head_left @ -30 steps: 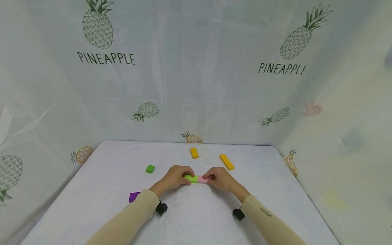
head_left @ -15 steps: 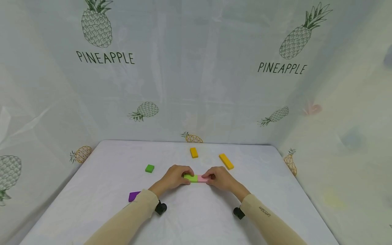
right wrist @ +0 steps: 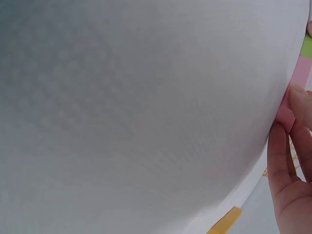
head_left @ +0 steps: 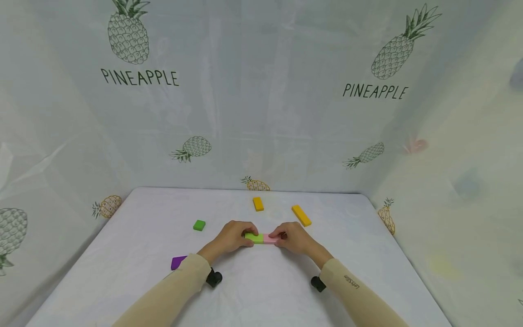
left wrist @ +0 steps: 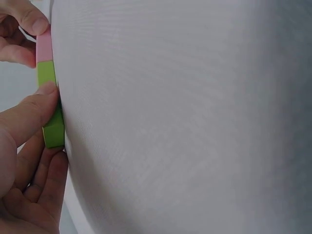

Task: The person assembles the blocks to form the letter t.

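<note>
In the head view, a lime-green block [head_left: 256, 239] and a pink block [head_left: 269, 239] lie end to end in one line on the white table. My left hand [head_left: 234, 236] pinches the lime-green block at its left end, thumb on the near side. On the other end, my right hand [head_left: 293, 238] grips the pink block between thumb and fingers. The left wrist view shows the green block [left wrist: 47, 73] meeting the pink block [left wrist: 44, 47] flush. In the right wrist view the thumb presses on the pink block [right wrist: 301, 73] and fingers sit at its end.
A short yellow block [head_left: 258, 204] and a longer yellow block [head_left: 301, 215] lie beyond my hands. To the left is a small green block [head_left: 199, 225]. A purple block [head_left: 178, 262] is partly hidden by my left sleeve. A pineapple-print curtain [head_left: 261, 113] hangs behind the table [head_left: 261, 295].
</note>
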Motion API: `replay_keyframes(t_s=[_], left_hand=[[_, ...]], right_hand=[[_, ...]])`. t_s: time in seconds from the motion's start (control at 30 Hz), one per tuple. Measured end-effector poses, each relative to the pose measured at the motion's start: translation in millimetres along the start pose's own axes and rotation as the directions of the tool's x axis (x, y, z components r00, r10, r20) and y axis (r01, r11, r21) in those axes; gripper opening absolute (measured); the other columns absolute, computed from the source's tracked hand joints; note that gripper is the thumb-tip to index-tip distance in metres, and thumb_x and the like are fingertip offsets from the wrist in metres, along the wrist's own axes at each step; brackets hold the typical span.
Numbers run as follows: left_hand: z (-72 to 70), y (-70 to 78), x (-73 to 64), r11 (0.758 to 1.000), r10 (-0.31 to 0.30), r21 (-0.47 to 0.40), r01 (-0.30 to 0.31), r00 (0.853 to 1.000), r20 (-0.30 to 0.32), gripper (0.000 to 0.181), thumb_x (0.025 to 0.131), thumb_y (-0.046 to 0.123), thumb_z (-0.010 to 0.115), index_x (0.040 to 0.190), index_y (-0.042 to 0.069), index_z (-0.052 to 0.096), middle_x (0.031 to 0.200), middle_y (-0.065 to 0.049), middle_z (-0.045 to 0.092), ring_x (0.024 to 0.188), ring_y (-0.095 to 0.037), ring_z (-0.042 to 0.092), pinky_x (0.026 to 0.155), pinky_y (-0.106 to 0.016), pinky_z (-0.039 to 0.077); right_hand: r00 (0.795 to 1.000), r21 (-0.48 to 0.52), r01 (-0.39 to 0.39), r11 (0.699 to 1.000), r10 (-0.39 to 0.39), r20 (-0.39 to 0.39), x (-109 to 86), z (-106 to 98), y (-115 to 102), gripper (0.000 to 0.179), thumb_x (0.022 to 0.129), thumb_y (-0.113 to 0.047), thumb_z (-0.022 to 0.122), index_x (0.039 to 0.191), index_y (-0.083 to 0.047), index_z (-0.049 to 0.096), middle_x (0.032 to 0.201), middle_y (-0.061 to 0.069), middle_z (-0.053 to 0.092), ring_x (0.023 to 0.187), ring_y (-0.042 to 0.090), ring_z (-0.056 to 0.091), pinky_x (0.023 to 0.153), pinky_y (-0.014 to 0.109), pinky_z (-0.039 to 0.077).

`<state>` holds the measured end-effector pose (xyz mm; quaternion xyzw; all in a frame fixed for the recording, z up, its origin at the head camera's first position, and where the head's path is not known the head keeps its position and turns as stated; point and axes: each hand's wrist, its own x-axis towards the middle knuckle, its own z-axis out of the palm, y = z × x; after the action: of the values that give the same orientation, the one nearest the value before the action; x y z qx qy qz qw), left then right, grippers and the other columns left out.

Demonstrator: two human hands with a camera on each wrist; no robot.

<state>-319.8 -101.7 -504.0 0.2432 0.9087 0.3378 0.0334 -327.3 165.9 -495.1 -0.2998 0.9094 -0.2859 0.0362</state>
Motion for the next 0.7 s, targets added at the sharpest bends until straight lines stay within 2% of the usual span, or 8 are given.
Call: replay_keyframes(t_s=[0.5, 0.7], left_hand=[[3.9, -0.2, 2.5, 0.999, -0.012, 0.036, 0.013, 1.000, -0.007, 0.024, 0.090, 0.020, 0.087, 0.109, 0.025, 0.075, 0.100, 0.015, 0.071, 0.092, -0.012, 0.059, 0.092, -0.039, 0.048], [2.5, -1.0, 3.7, 1.000, -0.017, 0.024, 0.017, 1.000, 0.005, 0.023, 0.090, 0.019, 0.087, 0.108, 0.026, 0.074, 0.097, 0.015, 0.069, 0.092, -0.013, 0.059, 0.090, -0.038, 0.048]], right_hand=[[1.000, 0.023, 0.003, 1.000, -0.003, 0.000, -1.0, -0.6, 1.1, 0.021, 0.093, -0.007, 0.082, 0.113, -0.013, 0.083, 0.106, -0.004, 0.077, 0.091, 0.012, 0.061, 0.082, 0.026, 0.054], [1.000, 0.021, 0.007, 1.000, -0.007, 0.006, -1.2, -1.5, 0.7, 0.022, 0.093, -0.007, 0.082, 0.114, -0.013, 0.082, 0.107, -0.003, 0.077, 0.091, 0.013, 0.060, 0.082, 0.025, 0.053]])
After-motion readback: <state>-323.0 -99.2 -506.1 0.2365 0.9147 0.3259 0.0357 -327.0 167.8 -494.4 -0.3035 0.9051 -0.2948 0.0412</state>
